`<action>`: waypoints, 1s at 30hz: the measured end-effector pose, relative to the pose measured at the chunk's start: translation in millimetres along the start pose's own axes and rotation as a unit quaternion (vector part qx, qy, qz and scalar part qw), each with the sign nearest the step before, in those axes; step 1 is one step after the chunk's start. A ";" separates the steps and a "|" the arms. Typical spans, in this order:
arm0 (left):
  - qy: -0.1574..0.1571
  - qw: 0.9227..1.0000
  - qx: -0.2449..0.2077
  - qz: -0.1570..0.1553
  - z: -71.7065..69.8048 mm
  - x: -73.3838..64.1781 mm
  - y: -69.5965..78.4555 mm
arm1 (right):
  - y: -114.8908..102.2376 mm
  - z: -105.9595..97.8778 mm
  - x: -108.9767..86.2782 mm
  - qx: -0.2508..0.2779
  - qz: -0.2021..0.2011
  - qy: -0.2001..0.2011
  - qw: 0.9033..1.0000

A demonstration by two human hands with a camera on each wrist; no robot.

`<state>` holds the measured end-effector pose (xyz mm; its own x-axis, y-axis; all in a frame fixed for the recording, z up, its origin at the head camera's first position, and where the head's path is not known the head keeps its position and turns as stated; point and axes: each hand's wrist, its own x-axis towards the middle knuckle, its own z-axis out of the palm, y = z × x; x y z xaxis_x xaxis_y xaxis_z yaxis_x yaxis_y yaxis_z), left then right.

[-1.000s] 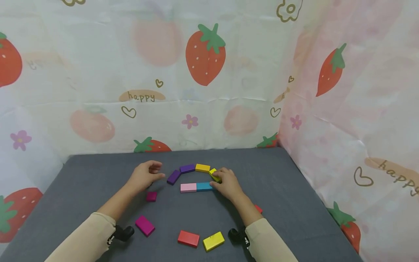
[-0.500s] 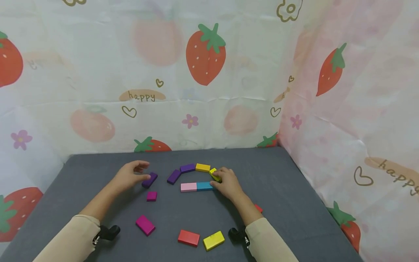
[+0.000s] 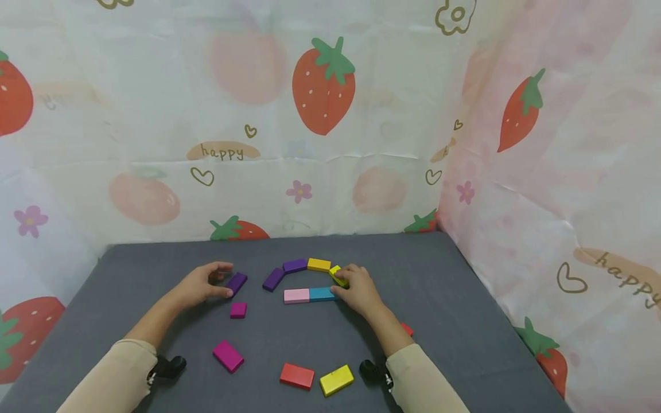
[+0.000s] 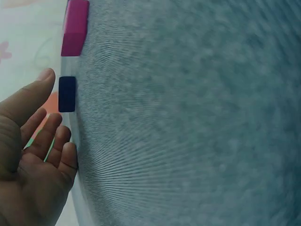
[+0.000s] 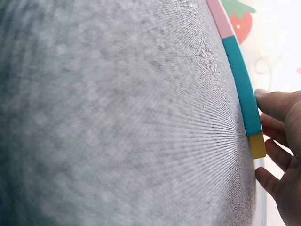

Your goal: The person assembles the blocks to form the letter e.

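Observation:
In the head view, my left hand (image 3: 201,284) is at the left side of a purple block (image 3: 238,282). Its thumb tip overlaps the block's near end, and its fingers are relaxed. The left wrist view shows the thumb and fingers spread beside that dark block (image 4: 67,94). My right hand (image 3: 361,289) holds a yellow block (image 3: 335,272) between thumb and fingers at the right end of an arc. Two purple blocks (image 3: 295,265) and an orange-yellow block (image 3: 319,264) form the rest of the arc. Below it lie a pink block (image 3: 296,296) and a blue block (image 3: 321,293), end to end.
Two magenta blocks (image 3: 228,356) lie on the left of the grey table (image 3: 279,332). Nearer the front are a red block (image 3: 296,376) and another yellow block (image 3: 337,380). A red piece (image 3: 407,328) shows past my right forearm. Strawberry-print cloth (image 3: 330,189) stands behind and at the sides.
My left hand has moved left from beside the arc, and the separate purple block has come into view there. Its thumb has since come down to the block's near end. My right hand stays put.

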<state>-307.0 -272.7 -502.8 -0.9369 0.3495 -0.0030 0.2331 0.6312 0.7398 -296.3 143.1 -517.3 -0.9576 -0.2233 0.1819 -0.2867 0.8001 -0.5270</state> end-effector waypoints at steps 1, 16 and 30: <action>0.001 1.000 0.002 0.002 0.8 0.7 -1.3 | 0.0 0.0 0.0 0.000 0.001 0.000 1.000; -0.008 0.999 0.038 0.006 7.9 6.6 -4.8 | 0.3 0.4 0.5 0.002 0.001 0.001 1.000; -0.004 0.999 0.051 0.002 11.1 7.5 0.1 | -1.1 -0.6 -0.7 0.004 0.003 0.003 1.000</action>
<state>-311.1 -262.3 -510.1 -0.9337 0.3579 -0.0061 0.2626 0.6965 0.6678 -295.3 142.8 -516.4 -0.9594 -0.2147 0.1830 -0.2804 0.7970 -0.5350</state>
